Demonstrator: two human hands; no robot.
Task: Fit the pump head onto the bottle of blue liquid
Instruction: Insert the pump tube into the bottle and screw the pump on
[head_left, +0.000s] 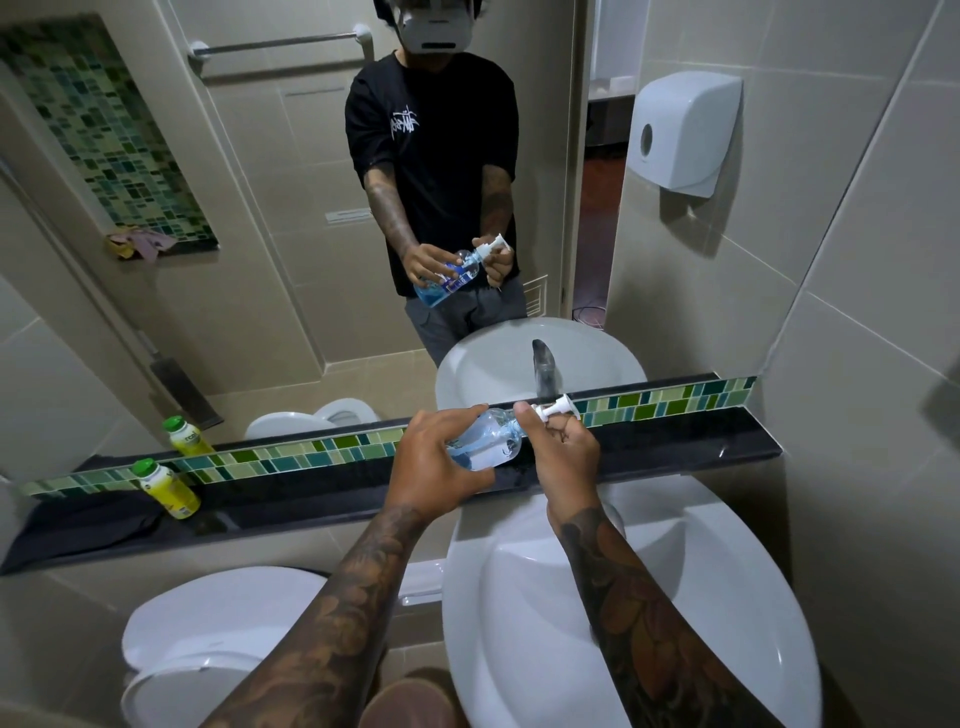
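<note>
The bottle (485, 441) lies tilted, nearly on its side, its long axis running from the left hand (436, 462) up and rightward toward the right hand (563, 457). The neck points at the right hand, so the pump head (553, 409) sits just beyond the right thumb, at the far end of that same line. This shared axis is what the next turn depends on, as I judge it: head and neck must stay in line for the collar to seat.

The left fingers (452, 418) are wrapped round the bottle's body from the near side, closed on it. The right fingers (566, 428) are curled narrowly about the collar of the pump head, thumb pressed at the neck, holding it. The right hand is the nearer to the pump; the left only steadies.

Both are held in the air, above the dark worktop (675, 447) and the rear edge of the basin (727, 597), touching neither.

The bottle is clear plastic, rounded, with blue liquid pooled at its lower end by the left palm. The pump head is white, nozzle pointing right. It appears already at the neck; whether fully screwed down I cannot tell.
</note>
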